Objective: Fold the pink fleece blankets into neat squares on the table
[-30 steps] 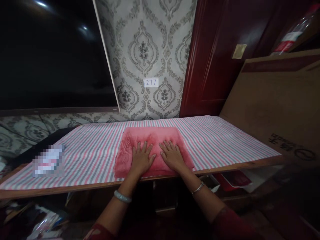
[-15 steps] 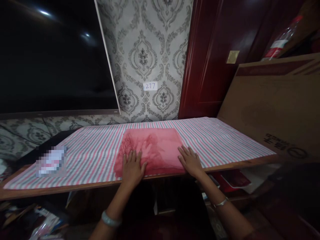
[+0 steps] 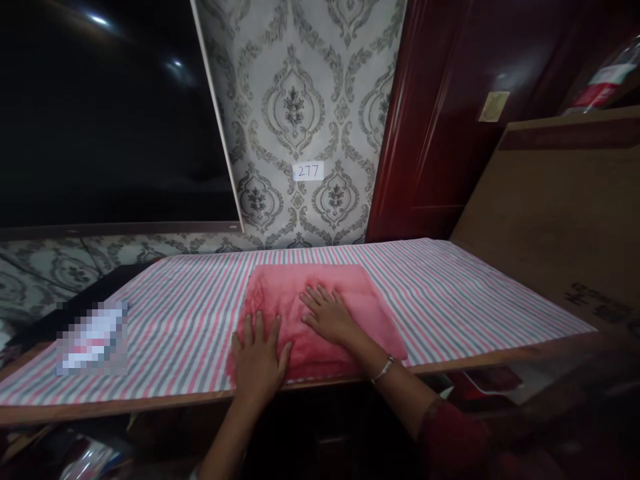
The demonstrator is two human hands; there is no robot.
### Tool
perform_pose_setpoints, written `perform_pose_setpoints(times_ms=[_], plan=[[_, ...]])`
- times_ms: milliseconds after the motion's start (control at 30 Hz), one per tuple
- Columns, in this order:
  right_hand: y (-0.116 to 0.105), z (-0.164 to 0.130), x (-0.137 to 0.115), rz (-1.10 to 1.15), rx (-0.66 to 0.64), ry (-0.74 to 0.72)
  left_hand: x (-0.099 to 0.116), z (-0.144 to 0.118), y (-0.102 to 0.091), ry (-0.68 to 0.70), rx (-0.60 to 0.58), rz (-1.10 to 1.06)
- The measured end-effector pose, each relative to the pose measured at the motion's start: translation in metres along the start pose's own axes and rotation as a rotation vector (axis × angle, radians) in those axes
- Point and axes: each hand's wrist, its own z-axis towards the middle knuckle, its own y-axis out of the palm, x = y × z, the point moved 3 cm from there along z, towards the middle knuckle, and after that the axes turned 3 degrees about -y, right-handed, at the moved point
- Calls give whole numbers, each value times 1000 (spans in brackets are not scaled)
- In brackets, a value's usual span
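Pink and fluffy, the folded rectangular towel (image 3: 315, 313) lay flat on the striped pink, grey and white cloth (image 3: 450, 293) that covered the wooden table (image 3: 125, 403), close to the near edge and directly under both hands.

In the head view, the only view there was, the left hand (image 3: 259, 357) rested flat on the near left corner of the towel, fingers stretched and slightly spread, gripping nothing. The right hand (image 3: 329, 315) lay palm down on the middle of the towel, also flat and loose, pressing and not grasping. A thin metal bracelet (image 3: 383, 369) sat on the right wrist.

Half a second before, the right hand was at the right border of the towel, partly on the striped cloth; now it had come back to the centre. The left hand had slid a little nearer to the table edge. One second before, both hands lay side by side in the middle. So the hands were sweeping outward and back over the surface, and I judged this as smoothing the folded towel; it already looked flat and even.

Left of the left hand, well apart, was a blurred white item (image 3: 93, 337). Beyond the hands, on the patterned wallpaper, hung a small white label (image 3: 308, 171) reading 277. Far right of the right hand stood a large brown cardboard box (image 3: 565, 220).
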Motion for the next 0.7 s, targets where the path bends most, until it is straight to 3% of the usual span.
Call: perform_pose_setpoints(times_ms=[267,400,467,533,600,700], plan=[[-1,-45,104,-89,-36,408,-4,-3,8,2,3,-61],[-13,-72,127,-101,4,568,-5,-2,10,1,-8,-89],[-23,-76,115,-139,147,529,-8,-1,10,10,-30,-95],[-29,-72,88,-119,255,372,-12,1,4,18,-49,-107],[-27,-64,53,-33,236,144,-13,6,-9,32,-61,-138],[-12,-57,5,75,95,-184,-1,20,-37,155,-105,-263]])
